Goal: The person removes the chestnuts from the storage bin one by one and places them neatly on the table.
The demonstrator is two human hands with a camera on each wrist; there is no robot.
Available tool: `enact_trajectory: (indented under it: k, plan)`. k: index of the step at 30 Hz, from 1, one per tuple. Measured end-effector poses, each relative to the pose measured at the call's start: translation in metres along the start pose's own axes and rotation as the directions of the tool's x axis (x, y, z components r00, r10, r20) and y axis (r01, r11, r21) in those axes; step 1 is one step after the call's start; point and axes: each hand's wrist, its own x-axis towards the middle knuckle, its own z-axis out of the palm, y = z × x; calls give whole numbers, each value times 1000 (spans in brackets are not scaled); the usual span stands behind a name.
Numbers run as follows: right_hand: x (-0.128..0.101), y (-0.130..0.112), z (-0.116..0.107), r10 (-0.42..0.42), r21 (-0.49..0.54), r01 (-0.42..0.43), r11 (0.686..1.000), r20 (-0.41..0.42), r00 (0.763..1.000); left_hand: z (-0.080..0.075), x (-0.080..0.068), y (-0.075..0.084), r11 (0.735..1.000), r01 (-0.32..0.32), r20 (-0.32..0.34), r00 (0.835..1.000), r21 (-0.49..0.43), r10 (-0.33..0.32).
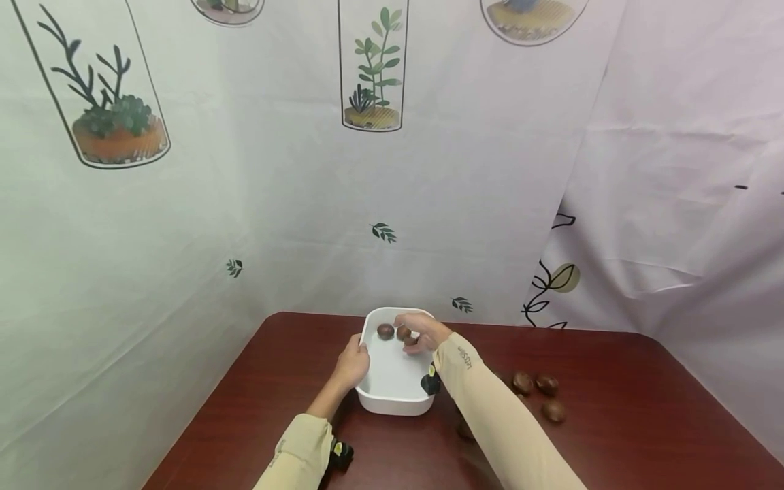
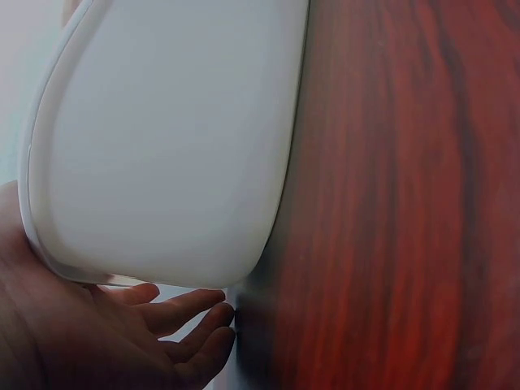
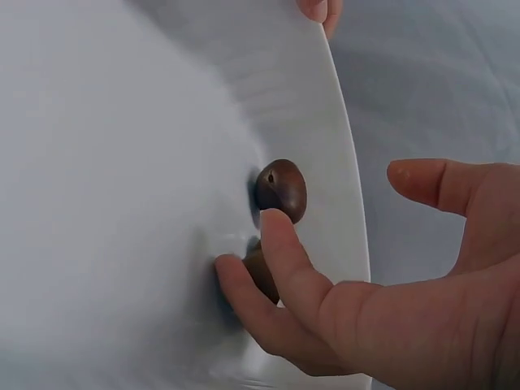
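Note:
A white rectangular tray (image 1: pixel 392 407) with rounded corners stands near the far edge of the table. My left hand (image 1: pixel 352 363) grips its left wall, thumb at the rim and fingers outside; the left wrist view shows this hand (image 2: pixel 122 325) beside the tray wall. Over the tray's far right corner is my right hand (image 1: pixel 425 329). In the right wrist view, the right hand (image 3: pixel 406 317) has its thumb spread away from the fingers. Two fingers reach down in front of a brown ball (image 3: pixel 260 272), partly hiding it. Another glossy round brown ball (image 3: pixel 282 192) lies by the tray wall.
Several similar brown balls (image 1: pixel 554 410) lie on the dark red table (image 1: pixel 618 408) to the right, some partly hidden by my right sleeve (image 1: pixel 490 401). A printed white cloth (image 1: pixel 306 204) hangs behind the table.

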Motion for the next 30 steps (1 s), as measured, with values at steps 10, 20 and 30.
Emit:
enact_trajectory:
  k: [10,20,30]
  plan:
    - [8,5,-2,29,86,-31,996,20,999,0,-1,-1,1000,-10,-15,1000,0,10]
    - [8,4,-1,44,126,-50,991,46,998,-1,-1,1,1000,-9,-10,1000,8,9]
    - [10,7,0,62,116,-70,991,68,996,1,0,-1,1000,-10,-15,1000,19,10]
